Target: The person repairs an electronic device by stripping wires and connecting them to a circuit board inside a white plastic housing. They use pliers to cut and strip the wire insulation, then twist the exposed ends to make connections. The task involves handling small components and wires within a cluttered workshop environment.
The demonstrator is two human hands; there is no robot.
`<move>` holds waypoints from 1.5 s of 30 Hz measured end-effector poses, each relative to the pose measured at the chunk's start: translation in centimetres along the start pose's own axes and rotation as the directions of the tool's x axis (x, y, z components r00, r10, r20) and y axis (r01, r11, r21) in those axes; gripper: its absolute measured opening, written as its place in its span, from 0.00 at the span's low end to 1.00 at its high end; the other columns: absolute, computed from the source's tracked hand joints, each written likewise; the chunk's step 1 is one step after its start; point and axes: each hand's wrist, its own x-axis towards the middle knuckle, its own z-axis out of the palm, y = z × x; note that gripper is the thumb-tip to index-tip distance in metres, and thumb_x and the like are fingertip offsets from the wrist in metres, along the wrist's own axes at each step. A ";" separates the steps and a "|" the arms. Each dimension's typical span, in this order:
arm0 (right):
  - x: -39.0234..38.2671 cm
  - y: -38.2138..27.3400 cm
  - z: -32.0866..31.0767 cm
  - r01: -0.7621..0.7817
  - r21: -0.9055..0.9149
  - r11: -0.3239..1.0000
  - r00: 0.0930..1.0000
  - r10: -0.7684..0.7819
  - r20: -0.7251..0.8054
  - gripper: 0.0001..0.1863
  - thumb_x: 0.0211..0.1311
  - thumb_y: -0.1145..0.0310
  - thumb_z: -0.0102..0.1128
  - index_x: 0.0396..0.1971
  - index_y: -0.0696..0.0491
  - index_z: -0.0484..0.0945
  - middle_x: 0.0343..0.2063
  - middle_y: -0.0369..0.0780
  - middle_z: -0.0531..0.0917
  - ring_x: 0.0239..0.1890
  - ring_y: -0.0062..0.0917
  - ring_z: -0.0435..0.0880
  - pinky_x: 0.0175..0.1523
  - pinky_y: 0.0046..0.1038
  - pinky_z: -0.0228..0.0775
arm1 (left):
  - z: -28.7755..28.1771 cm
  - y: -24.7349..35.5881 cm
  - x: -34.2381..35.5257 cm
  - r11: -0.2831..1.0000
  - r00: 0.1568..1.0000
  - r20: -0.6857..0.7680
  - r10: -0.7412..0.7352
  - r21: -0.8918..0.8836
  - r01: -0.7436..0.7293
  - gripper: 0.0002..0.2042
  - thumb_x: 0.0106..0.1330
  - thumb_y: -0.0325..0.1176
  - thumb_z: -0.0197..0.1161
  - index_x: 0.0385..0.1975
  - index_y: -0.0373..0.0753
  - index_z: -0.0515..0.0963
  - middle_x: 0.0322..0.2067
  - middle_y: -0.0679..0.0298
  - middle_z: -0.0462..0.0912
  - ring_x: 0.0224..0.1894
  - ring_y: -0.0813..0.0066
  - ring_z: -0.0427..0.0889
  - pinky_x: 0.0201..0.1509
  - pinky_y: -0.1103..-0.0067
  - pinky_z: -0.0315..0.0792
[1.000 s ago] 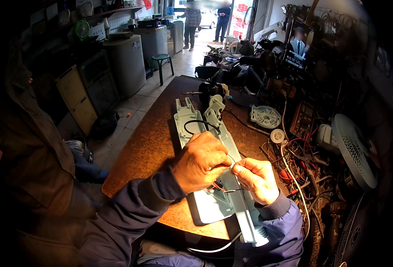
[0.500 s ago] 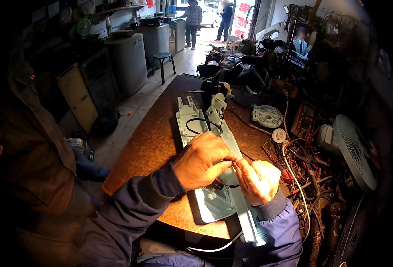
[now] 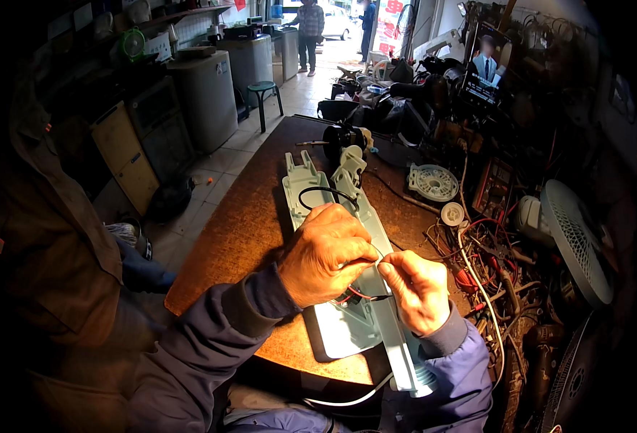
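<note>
Two long pale green plastic fan-housing parts lie side by side: a wide shell [image 3: 340, 336] and a narrow stem [image 3: 402, 366]. Above them, my left hand [image 3: 329, 252] pinches with thumb and forefinger. My right hand [image 3: 421, 292] makes a similar pinch just to its right, fingertips a small gap apart from the left ones. A thin wire seems to run between the fingertips, mostly hidden by them. Red and black wires [image 3: 359, 294] show below my left hand. A black cable [image 3: 320, 189] loops over the housing beyond my hands.
The parts rest on a worn brown table [image 3: 224, 238]. A motor [image 3: 343, 141] stands at its far end. On the right are a round plastic cover [image 3: 434, 182], tangled wires and tools, and a fan head [image 3: 577, 245]. A person [image 3: 308, 36] stands near the doorway.
My right hand has drawn slightly away from the left, and a small gap has opened between the fingertips. My left hand stays over the housing, still pinching.
</note>
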 end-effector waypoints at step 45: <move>0.7 3.2 -0.9 -0.383 0.769 0.512 0.884 0.446 0.143 0.10 0.70 0.73 0.70 0.43 0.64 0.81 0.31 0.40 0.85 0.27 0.23 0.83 0.34 0.25 0.76 | 0.5 0.0 -0.2 0.979 0.980 -0.013 -0.201 0.024 0.201 0.07 0.56 0.22 0.75 0.33 0.36 0.88 0.29 0.60 0.86 0.34 0.64 0.84 0.39 0.72 0.76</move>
